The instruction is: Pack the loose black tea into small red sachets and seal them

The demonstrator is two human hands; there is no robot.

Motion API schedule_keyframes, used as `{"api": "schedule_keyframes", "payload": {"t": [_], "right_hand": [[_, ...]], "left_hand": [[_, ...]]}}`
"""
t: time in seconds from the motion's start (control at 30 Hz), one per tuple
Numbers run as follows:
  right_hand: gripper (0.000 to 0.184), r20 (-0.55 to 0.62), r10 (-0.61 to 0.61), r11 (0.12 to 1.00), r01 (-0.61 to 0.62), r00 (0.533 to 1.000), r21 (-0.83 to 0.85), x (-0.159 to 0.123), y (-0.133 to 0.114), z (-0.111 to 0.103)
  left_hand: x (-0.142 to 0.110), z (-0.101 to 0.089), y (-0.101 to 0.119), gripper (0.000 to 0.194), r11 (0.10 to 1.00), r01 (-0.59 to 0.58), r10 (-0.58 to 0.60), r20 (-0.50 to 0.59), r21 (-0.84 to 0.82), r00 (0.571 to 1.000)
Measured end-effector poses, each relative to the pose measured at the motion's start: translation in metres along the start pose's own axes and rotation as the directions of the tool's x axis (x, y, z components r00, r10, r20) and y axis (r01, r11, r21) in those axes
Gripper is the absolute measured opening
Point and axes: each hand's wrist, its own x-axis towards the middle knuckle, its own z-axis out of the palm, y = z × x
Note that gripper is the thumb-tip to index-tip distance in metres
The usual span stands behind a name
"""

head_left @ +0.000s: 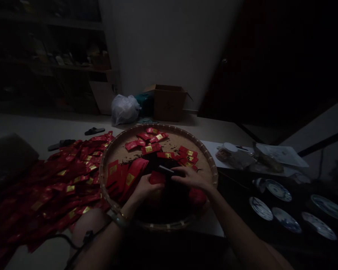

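Note:
My left hand (145, 188) is closed on a small red packet (157, 177), held upright over a round woven bamboo tray (210, 159). Beside it, the fingers of my right hand (190, 177) pinch a thin, light grey flat-looking tool (166, 170) at the packet's top; its exact kind is too dark to make out. Under both hands lies a dark heap of loose bits (171, 202), resembling tea leaves. Longer red packets (133, 176) rest at the tray's left side. Several small red packets with gold labels (151, 149) lie across its far part.
A large pile of red packets (70, 183) covers the floor at left, near dark slippers (94, 131). Behind the tray stand a white plastic bag (125, 108) and an open cardboard box (169, 103). Patterned plates (278, 190) and a clear lidded jar (228, 152) are at right.

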Motion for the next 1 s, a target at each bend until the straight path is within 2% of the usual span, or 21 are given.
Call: {"api": "schedule_keyframes", "payload": {"t": [0.1,0.2,0.5,0.67,0.8,1.0], "right_hand": [[0.047,0.077,-0.048,0.999,0.048,0.996,0.003,-0.001,-0.021,0.006],[0.038,0.116,-0.065,0.998,0.064,0.991,0.013,0.003,-0.03,0.011],[0.029,0.022,-0.041,0.988,0.044,0.999,-0.151,0.008,-0.025,0.021],[0.028,0.0,-0.048,0.986,0.047,0.999,-0.158,0.006,-0.026,0.023],[0.028,0.007,-0.034,0.996,0.034,0.999,-0.087,0.006,-0.025,0.023],[0.044,0.005,0.091,0.981,-0.09,0.996,0.173,0.004,-0.016,0.005]], "left_hand": [[0.0,0.001,0.0,0.032,1.0,-0.002,0.002,-0.001,0.024,1.0],[0.002,0.0,-0.002,0.036,0.999,-0.037,0.036,0.012,0.026,0.999],[0.006,-0.004,-0.006,0.041,0.998,-0.03,0.03,0.012,0.058,0.999],[0.005,-0.003,-0.007,0.042,0.999,-0.034,0.033,0.032,0.028,0.999],[0.004,-0.003,-0.007,0.041,0.999,-0.051,0.051,0.052,0.009,0.997],[0.004,-0.004,-0.008,0.041,1.0,0.022,-0.023,0.062,0.01,0.998]]}}
